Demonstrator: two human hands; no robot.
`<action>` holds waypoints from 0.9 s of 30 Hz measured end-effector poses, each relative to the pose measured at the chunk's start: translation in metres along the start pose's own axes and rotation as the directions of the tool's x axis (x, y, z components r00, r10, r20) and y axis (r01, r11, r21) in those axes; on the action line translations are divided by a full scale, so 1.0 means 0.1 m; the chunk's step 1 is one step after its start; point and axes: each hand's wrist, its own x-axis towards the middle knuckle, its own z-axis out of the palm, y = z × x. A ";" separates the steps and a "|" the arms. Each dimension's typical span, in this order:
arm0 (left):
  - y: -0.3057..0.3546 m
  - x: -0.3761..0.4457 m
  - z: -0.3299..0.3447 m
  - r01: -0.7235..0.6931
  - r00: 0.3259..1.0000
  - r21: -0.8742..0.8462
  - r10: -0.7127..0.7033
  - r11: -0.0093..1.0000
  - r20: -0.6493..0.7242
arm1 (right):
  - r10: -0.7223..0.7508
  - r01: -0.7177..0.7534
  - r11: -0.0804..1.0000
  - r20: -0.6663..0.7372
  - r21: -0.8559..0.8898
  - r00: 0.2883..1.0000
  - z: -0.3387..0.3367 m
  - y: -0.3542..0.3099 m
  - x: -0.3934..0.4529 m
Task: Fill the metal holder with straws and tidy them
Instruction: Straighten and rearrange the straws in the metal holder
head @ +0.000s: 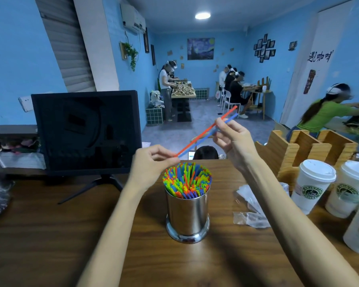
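At centre frame, the left hand [151,162] and right hand [230,135] each pinch the red straw [203,133] and blue straw [197,145], probably aligning them above the nearly full holder [187,216].

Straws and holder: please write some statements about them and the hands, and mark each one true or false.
1. Both hands hold two straws above the holder. True: the left hand and the right hand hold a red straw and a blue straw.
2. The holder is empty. False: it is packed with coloured straws.
3. The holder lies on its side. False: it stands upright on the table.
4. Lidded paper cups stand right of the holder. True.
5. The monitor shows a bright picture. False: its screen is dark.
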 end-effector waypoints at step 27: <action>-0.17 -0.27 -0.05 -0.152 0.909 0.481 -0.069 0.863 0.411 | -0.163 0.510 0.275 0.483 -0.815 0.860 -0.10 0.89 -0.27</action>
